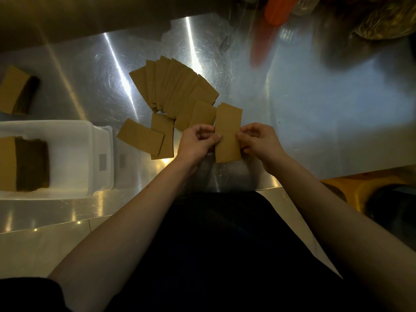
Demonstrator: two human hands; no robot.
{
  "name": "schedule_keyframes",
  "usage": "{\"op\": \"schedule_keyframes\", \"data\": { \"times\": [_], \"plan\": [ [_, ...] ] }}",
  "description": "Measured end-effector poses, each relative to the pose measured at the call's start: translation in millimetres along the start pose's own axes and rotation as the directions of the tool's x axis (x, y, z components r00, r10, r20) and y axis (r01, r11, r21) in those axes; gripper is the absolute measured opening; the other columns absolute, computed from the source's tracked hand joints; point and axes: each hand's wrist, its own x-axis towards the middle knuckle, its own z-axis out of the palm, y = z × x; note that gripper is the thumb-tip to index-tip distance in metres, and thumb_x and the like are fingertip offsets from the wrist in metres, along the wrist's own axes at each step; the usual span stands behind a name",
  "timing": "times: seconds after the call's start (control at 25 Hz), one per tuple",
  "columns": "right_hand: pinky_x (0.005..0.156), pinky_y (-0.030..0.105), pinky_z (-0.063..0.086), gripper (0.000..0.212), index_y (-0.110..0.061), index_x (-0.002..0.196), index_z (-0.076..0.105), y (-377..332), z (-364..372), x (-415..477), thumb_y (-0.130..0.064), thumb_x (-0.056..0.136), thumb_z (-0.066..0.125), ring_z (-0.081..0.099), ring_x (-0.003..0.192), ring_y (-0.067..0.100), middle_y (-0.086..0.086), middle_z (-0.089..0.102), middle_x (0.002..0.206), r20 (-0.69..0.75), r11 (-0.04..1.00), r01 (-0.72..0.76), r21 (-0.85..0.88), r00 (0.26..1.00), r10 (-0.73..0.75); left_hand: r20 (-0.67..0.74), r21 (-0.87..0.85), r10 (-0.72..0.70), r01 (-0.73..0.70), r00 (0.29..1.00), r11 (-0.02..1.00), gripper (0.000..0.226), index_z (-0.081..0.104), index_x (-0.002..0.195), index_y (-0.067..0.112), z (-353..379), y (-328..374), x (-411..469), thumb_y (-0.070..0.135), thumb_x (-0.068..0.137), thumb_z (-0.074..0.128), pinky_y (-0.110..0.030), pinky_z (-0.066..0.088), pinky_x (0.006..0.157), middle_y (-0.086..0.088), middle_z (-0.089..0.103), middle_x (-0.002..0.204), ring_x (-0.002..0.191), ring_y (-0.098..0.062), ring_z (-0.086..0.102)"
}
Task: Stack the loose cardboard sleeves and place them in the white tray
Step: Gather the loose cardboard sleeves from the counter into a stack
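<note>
I pinch one flat cardboard sleeve [227, 134] upright between both hands — my left hand [195, 144] grips its left edge, thumb on the face, my right hand [258, 143] clamps the right edge. It sits over the steel counter [304, 122]. Just beyond, a fanned pile of sleeves [173, 86] lies flat, with two loose sleeves [144, 137] near my left hand. The white tray [74, 140] is at far left — a sleeve stack [24, 163] already inside. Another stack [18, 93] rests behind the tray.
</note>
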Motion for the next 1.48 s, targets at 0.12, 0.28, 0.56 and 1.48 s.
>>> {"op": "schedule_keyframes", "data": {
  "times": [0.12,0.28,0.56,1.48],
  "plan": [
    [0.06,0.024,0.053,0.006,-0.017,0.097,0.063,-2,-1,-1,-0.016,0.091,0.065,0.066,0.069,0.014,0.006,0.068,0.084,-0.001,0.997,0.046,-0.058,0.999,-0.046,0.077,-0.142,-0.027,0.038,0.997,0.989,0.015,0.064,0.107,0.018,-2,0,2,0.015,0.093,0.065,-0.025,0.056,0.069,-0.003,0.069,0.105,0.098,-0.018,0.068],
    [0.061,0.023,0.052,0.014,-0.013,0.104,0.063,-9,0,-4,-0.022,0.093,0.064,0.068,0.077,0.017,0.005,0.068,0.089,0.01,0.994,0.09,-0.065,0.996,-0.09,0.207,-0.33,-0.074,0.141,0.976,0.933,0.015,0.066,0.107,0.01,-3,-4,7,0.017,0.099,0.055,-0.03,0.058,0.077,-0.008,0.07,0.109,0.102,-0.019,0.067],
    [0.062,0.024,0.057,0.014,-0.015,0.1,0.062,-16,3,-8,-0.023,0.091,0.068,0.067,0.079,0.016,0.006,0.068,0.09,0.044,0.987,0.142,-0.082,0.989,-0.138,0.227,-0.472,-0.096,0.195,0.969,0.86,0.035,0.053,0.131,0.009,-7,0,6,0.019,0.098,0.057,-0.039,0.057,0.086,-0.012,0.063,0.129,0.115,-0.025,0.063],
    [0.06,0.011,0.046,0.017,-0.015,0.08,0.066,-32,16,-13,-0.028,0.082,0.076,0.064,0.062,-0.005,-0.012,0.067,0.062,0.098,0.824,0.46,-0.33,0.885,-0.455,0.301,-0.637,-0.08,0.263,0.95,0.724,0.021,0.057,0.121,0.026,-19,0,-2,0.023,0.103,0.044,-0.04,0.062,0.074,-0.012,0.074,0.111,0.094,-0.027,0.074]
  ]
}}
